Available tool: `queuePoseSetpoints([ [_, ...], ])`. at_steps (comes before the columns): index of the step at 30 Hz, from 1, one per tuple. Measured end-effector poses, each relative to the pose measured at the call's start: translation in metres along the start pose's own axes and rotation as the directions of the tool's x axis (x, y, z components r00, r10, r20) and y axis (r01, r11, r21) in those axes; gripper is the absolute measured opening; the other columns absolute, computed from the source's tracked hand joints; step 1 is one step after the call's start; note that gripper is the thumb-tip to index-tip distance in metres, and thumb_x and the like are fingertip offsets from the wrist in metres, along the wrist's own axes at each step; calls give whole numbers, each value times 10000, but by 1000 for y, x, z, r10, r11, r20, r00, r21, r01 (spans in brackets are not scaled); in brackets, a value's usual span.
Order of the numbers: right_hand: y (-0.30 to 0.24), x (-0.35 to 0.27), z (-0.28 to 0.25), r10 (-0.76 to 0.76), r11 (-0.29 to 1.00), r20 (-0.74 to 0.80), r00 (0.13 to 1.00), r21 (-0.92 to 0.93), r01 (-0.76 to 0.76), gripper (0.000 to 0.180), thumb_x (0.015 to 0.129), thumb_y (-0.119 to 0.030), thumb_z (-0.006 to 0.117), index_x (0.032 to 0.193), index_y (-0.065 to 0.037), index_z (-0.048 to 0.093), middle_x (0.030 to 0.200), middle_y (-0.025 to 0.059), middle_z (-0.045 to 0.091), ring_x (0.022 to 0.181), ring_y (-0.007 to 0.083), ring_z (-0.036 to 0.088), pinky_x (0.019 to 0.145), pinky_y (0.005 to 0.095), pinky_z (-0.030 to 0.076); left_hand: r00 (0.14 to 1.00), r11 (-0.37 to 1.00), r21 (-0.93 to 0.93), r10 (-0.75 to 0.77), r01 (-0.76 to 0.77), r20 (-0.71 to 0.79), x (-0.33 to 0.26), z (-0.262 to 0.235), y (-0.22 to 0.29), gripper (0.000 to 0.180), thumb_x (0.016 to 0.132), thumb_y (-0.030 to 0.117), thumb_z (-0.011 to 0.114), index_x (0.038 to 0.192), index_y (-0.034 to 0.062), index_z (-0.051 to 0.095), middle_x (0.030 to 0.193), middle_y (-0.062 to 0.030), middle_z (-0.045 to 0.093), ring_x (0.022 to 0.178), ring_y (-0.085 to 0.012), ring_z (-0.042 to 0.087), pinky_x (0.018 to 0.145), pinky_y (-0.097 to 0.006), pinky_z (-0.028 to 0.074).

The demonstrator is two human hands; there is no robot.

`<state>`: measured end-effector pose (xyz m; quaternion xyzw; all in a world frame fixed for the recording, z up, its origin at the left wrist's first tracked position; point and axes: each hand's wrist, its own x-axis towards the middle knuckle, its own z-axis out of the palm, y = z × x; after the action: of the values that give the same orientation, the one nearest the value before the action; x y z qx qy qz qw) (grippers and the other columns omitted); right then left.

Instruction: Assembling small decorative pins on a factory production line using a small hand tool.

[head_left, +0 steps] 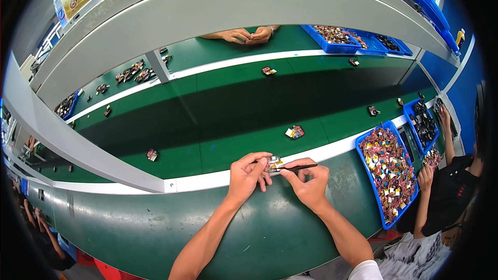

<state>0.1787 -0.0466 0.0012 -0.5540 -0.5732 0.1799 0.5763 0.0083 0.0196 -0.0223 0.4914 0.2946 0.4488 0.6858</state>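
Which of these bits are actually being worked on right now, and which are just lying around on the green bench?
In hand:
- small part, held by the left hand
- dark tweezers, held by the right hand, tip at the part

Lying about:
- blue tray of small pieces at the right
- loose part on the belt
- loose part further left
- far blue trays

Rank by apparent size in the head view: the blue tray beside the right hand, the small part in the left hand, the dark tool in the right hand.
1. Blue tray, clearly largest.
2. Dark tool, thin but longer.
3. Small part, partly hidden by left hand; unsure against the tool in right hand.
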Motion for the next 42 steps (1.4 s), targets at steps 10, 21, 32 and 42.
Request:
queuePoseSetpoints([
  [10,2,0,-1,-62,998,20,998,-18,63,115,769,-20,835,862,-42,772,527,-30,556,417,25,347,425,236,252,1000,1000,3,-21,21,10,1,1,2,299,1024,148,575,1183,-98,639,835,-166,695,610,-193,693,441,-260,534],
  [21,1,0,2,-340,928,53,939,-145,344,140,737,29,783,806,-83,734,804,9,768,484,124,604,474,250,413,999,998,64,-9,11,-35,-1,7,1,237,972,39,638,1176,-82,636,833,-119,703,626,-129,669,463,-239,531],
  [32,4,2,3,-394,898,51,918,-189,397,159,724,30,785,810,-92,729,808,9,768,506,134,636,473,250,408,990,967,248,90,-61,-111,-1,17,-4,174,970,35,635,1109,-69,635,866,-103,709,614,-115,665,445,-248,540],
  [42,6,0,3,-425,881,94,901,-186,435,175,715,42,776,819,-92,731,812,17,768,525,137,646,468,257,389,994,974,224,7,18,-111,0,16,-3,170,968,16,627,1101,-89,618,804,-110,676,593,-125,648,479,-266,558],
])
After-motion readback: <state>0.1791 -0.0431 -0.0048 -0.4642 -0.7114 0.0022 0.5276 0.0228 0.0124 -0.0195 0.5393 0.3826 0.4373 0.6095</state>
